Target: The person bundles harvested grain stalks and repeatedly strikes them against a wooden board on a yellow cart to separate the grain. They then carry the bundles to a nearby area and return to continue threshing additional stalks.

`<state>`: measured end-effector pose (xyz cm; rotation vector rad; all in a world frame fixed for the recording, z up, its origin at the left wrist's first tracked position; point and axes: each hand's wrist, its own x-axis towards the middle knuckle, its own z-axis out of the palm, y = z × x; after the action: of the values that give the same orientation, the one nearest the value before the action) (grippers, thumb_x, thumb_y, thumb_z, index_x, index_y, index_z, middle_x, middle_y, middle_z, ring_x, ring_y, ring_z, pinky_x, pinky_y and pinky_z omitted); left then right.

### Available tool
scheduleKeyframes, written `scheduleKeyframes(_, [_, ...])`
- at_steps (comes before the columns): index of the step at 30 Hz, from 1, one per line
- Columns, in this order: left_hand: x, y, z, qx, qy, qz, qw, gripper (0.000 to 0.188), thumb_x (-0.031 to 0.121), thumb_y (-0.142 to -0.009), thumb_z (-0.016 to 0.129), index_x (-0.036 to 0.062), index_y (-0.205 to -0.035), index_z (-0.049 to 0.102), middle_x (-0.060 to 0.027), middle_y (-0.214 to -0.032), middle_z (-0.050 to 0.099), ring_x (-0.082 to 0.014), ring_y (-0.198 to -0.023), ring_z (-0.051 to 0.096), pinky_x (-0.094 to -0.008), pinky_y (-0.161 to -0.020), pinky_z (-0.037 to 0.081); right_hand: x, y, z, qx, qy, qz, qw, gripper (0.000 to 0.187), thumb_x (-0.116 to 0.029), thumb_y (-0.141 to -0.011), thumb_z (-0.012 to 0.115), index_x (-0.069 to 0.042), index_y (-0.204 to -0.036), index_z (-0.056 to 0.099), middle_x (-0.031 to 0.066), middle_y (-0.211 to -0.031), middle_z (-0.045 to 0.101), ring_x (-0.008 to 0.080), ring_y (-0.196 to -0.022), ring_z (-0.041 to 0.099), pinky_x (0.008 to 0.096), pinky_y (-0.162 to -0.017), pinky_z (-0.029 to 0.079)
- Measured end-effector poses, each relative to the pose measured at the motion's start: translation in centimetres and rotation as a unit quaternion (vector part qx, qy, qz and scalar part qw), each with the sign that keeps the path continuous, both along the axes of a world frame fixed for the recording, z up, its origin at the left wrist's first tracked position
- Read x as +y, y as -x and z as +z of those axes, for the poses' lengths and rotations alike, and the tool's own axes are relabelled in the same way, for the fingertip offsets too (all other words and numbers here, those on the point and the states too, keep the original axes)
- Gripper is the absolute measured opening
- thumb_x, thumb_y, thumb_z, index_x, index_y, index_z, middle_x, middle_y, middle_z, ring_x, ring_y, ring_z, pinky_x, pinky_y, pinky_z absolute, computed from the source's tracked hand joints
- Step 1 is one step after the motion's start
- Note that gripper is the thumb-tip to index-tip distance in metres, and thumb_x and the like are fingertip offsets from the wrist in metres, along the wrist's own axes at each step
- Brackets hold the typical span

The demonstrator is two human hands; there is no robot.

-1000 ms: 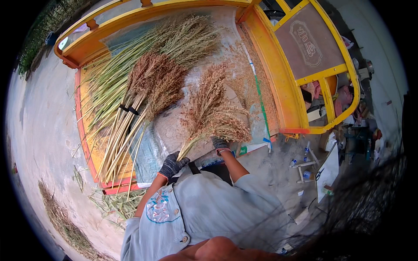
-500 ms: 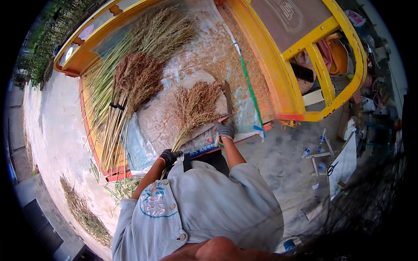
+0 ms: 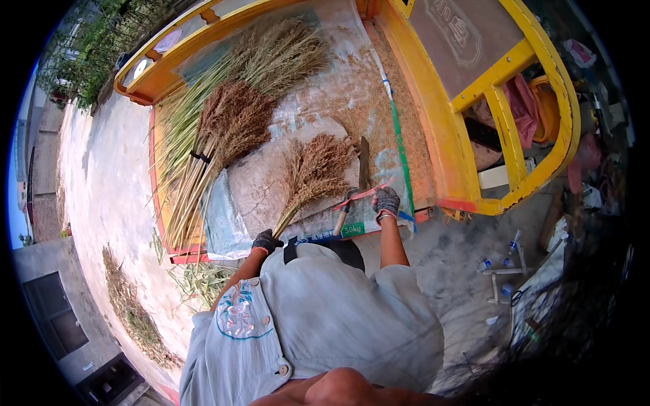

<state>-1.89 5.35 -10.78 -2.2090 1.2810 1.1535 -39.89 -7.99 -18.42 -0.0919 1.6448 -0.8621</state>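
Note:
My gloved left hand (image 3: 265,241) is closed around the stalks of a small bunch of reddish-brown sorghum heads (image 3: 317,168). The heads fan out over a flat, pale grey stone-like slab (image 3: 254,186). Off to the right, my gloved right hand (image 3: 386,201) has its fingers closed on a thin pink-red strip (image 3: 359,196), which stretches left toward the bunch. Under the strip lies a long-bladed knife (image 3: 363,164), its light handle near the cart's front edge. Neither hand touches the knife.
A yellow-railed cart bed (image 3: 433,122) carries a plastic sack sheet (image 3: 399,145) strewn with loose grain. On the left lie a tied dark-red sorghum bundle (image 3: 230,122) and greener stalks (image 3: 271,61). Plastic bottles (image 3: 497,260) and clutter are on the ground at right.
My right hand has moved right, away from the knife, drawing the pink-red strip out with it. My left hand still grips the sorghum stalks. The whole view has shifted slightly.

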Motion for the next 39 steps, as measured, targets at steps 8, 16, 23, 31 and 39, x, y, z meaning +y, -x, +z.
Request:
scheduleKeyframes(8, [-1.1, 0.7, 0.9, -0.037, 0.021, -0.014, 0.999, 0.052, 0.046, -0.060, 0.072, 0.0040, -0.089, 0.060, -0.0222, -0.091, 0.061, -0.0362, -0.088, 0.059, -0.0421, -0.078, 0.047, -1.5, 10.8, 2.0, 0.538, -0.084, 0.229, 0.807, 0.048, -0.037, -0.071, 0.066, -0.005, -0.106, 0.056, 0.0186, -0.103, 0.059, 0.0346, -0.095, 0.056, 0.0423, -0.079, 0.046])
scheduleKeyframes(16, [0.7, -2.8, -2.6, -0.003, 0.109, -0.041, 0.993, 0.046, 0.033, -0.068, 0.069, 0.0086, -0.104, 0.054, -0.0227, -0.092, 0.061, -0.0398, -0.090, 0.057, -0.0475, -0.077, 0.045, 0.9, -6.9, -2.3, 0.168, -0.083, 0.401, 0.897, 0.045, -0.035, -0.075, 0.061, -0.004, -0.107, 0.055, 0.0165, -0.103, 0.057, 0.0305, -0.094, 0.053, 0.0376, -0.080, 0.043])
scheduleKeyframes(23, [-2.1, 0.0, 3.9, -0.016, 0.126, -0.093, 0.988, 0.056, 0.037, -0.071, 0.067, 0.0104, -0.117, 0.049, -0.0219, -0.096, 0.060, -0.0380, -0.089, 0.058, -0.0467, -0.076, 0.046, 1.2, -6.9, -4.8, 0.112, -0.121, 0.387, 0.907, 0.028, -0.024, -0.078, 0.060, -0.007, -0.100, 0.057, 0.0118, -0.086, 0.059, 0.0242, -0.072, 0.055, 0.0354, -0.064, 0.045])
scheduleKeyframes(31, [-4.3, 3.1, 5.5, 0.144, 0.214, -0.039, 0.965, 0.048, 0.034, -0.073, 0.070, 0.0034, -0.107, 0.055, -0.0173, -0.084, 0.064, -0.0266, -0.077, 0.062, -0.0373, -0.068, 0.049, 5.4, -1.0, -2.6, -0.099, 0.108, -0.031, 0.989, 0.017, -0.018, -0.081, 0.059, -0.008, -0.095, 0.059, 0.0083, -0.068, 0.058, 0.0195, -0.061, 0.056, 0.0311, -0.057, 0.045])
scheduleKeyframes(39, [-3.1, 2.1, -1.8, 0.295, -0.017, 0.241, 0.924, 0.036, 0.032, -0.082, 0.062, 0.0011, -0.099, 0.060, -0.0068, -0.082, 0.062, -0.0156, -0.076, 0.053, -0.0300, -0.070, 0.045, 4.0, -0.2, 1.7, 0.059, 0.149, 0.133, 0.978, 0.039, -0.026, -0.081, 0.059, -0.004, -0.113, 0.052, 0.0127, -0.075, 0.058, 0.0234, -0.069, 0.057, 0.0334, -0.064, 0.045])
